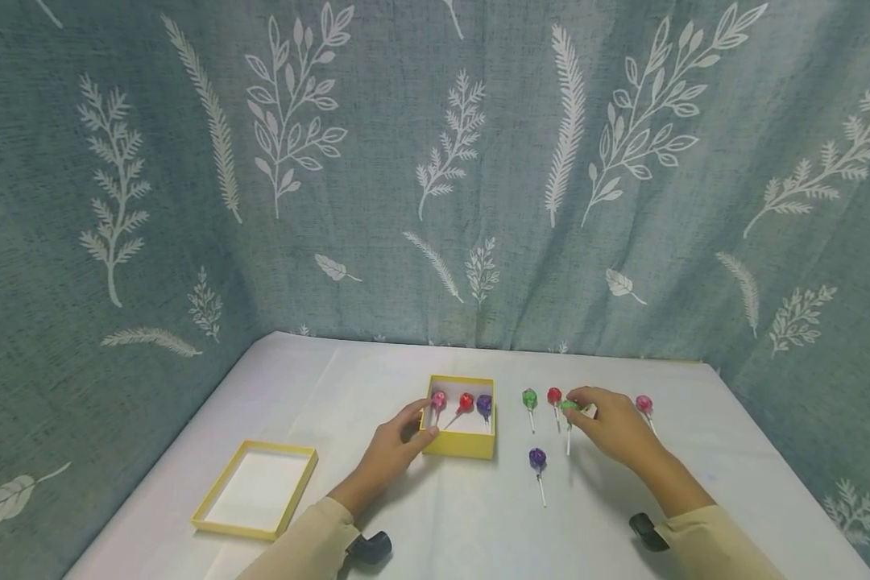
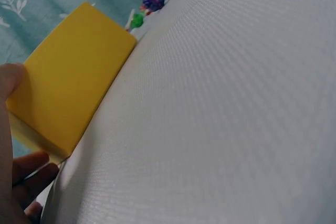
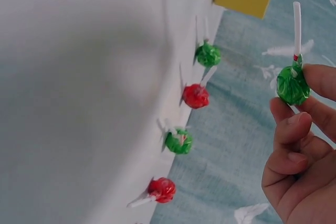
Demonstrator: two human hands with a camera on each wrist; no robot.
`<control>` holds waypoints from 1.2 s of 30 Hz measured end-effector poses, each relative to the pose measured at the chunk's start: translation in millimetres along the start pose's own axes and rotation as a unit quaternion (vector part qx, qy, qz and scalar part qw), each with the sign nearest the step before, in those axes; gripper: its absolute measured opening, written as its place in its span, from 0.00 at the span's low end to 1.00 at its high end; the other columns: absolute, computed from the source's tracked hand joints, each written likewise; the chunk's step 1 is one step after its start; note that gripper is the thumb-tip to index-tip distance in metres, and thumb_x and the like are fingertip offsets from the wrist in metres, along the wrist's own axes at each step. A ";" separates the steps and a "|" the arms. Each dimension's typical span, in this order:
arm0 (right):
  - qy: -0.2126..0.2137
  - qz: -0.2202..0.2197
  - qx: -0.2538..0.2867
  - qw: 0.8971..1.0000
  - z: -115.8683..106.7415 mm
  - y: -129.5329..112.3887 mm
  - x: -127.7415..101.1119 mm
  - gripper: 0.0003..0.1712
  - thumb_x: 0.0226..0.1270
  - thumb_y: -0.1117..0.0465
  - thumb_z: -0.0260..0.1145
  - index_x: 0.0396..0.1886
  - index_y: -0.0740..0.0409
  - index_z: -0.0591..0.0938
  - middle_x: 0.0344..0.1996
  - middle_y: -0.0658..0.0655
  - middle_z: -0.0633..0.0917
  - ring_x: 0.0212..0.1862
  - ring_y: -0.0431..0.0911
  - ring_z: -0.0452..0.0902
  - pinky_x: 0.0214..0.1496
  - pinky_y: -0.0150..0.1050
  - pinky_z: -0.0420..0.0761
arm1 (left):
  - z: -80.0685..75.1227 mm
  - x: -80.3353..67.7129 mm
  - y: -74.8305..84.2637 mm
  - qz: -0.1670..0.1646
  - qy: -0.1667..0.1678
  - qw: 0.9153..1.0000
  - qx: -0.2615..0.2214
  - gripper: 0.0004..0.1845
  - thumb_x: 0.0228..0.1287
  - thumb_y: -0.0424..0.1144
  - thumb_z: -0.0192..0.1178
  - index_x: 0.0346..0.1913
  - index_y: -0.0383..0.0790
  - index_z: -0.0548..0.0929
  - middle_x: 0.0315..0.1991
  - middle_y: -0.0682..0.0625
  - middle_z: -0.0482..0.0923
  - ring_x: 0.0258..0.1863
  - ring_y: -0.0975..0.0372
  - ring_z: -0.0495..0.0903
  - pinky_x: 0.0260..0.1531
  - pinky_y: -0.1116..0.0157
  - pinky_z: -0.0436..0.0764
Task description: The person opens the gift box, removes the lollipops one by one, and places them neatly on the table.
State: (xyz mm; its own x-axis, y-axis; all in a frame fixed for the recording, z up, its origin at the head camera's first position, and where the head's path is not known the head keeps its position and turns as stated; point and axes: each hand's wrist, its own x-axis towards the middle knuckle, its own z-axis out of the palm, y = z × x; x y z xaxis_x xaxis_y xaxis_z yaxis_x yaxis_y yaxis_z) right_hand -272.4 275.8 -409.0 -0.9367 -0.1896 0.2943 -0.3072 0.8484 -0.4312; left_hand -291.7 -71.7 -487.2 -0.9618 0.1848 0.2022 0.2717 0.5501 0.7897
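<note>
My right hand (image 1: 612, 423) pinches a green lollipop (image 3: 293, 85) by its wrapped head, lifted off the table, with the white stick pointing away from the fingers. My left hand (image 1: 391, 449) holds the yellow box (image 1: 458, 445) at its left front corner, thumb on the front and fingers along the left side. Inside the box lie a pink lollipop (image 1: 438, 399), a red one (image 1: 466, 401) and a purple one (image 1: 484, 403). Between box and right hand lie another green lollipop (image 1: 529, 398), a red lollipop (image 1: 554, 395) and a purple lollipop (image 1: 537, 459).
A yellow-rimmed box lid (image 1: 297, 486) lies inside-up at the left of the white table (image 1: 471, 515). Beyond my right hand is a pink lollipop (image 1: 644, 403). A patterned green curtain (image 1: 406, 177) stands behind the table and along its sides.
</note>
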 end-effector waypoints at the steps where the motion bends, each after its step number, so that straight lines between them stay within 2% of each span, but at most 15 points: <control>1: -0.001 0.000 0.000 1.000 -0.4 1.1 -0.8 0.17 0.59 0.50 0.61 0.45 0.53 0.80 0.37 0.50 0.82 0.28 0.40 0.72 0.29 0.38 0.73 | 0.0 0.1 0.1 -0.001 0.000 1.000 0.000 0.28 0.56 0.57 0.55 0.61 0.62 0.65 0.56 0.51 0.70 0.58 0.54 0.66 0.54 0.45 0.62; 8: -0.022 0.007 0.013 1.000 2.8 7.1 -5.8 0.17 0.57 0.50 0.63 0.43 0.52 0.81 0.34 0.48 0.82 0.26 0.40 0.70 0.26 0.36 0.72 | 1.0 1.7 -0.6 -0.003 -0.002 1.000 0.003 0.28 0.56 0.57 0.55 0.61 0.62 0.65 0.57 0.52 0.69 0.58 0.54 0.66 0.54 0.46 0.62; 13: -0.048 0.016 0.019 0.999 10.2 12.4 -9.3 0.16 0.55 0.51 0.65 0.43 0.52 0.81 0.33 0.47 0.81 0.27 0.39 0.71 0.30 0.36 0.73 | 1.6 2.0 -1.7 -0.003 -0.004 1.000 0.002 0.28 0.56 0.57 0.55 0.61 0.62 0.65 0.57 0.52 0.69 0.58 0.55 0.66 0.55 0.47 0.62; 21: -0.087 -0.006 0.027 0.996 18.9 16.2 -13.7 0.13 0.55 0.55 0.65 0.41 0.52 0.81 0.32 0.44 0.81 0.31 0.39 0.72 0.35 0.40 0.73 | 0.6 2.0 -1.0 0.002 -0.002 1.000 -0.002 0.28 0.56 0.57 0.55 0.61 0.60 0.65 0.57 0.52 0.70 0.57 0.54 0.67 0.54 0.47 0.63; 36: -0.123 0.006 0.036 0.992 23.5 19.0 -18.9 0.12 0.54 0.56 0.66 0.40 0.52 0.80 0.32 0.46 0.81 0.31 0.40 0.73 0.32 0.39 0.73 | 2.6 2.8 -2.3 -0.008 -0.002 1.000 0.004 0.28 0.56 0.57 0.55 0.61 0.63 0.65 0.56 0.53 0.70 0.58 0.56 0.66 0.55 0.47 0.62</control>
State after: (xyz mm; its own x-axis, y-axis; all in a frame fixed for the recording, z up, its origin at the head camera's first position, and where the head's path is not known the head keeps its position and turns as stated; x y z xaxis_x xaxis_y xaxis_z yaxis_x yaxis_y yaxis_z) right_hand -264.5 283.9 -442.8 -0.9505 -0.3015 0.0755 -0.2981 0.8156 -0.4960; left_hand -295.0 -70.3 -490.0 -0.9658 0.1787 0.1878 0.2567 0.5596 0.7880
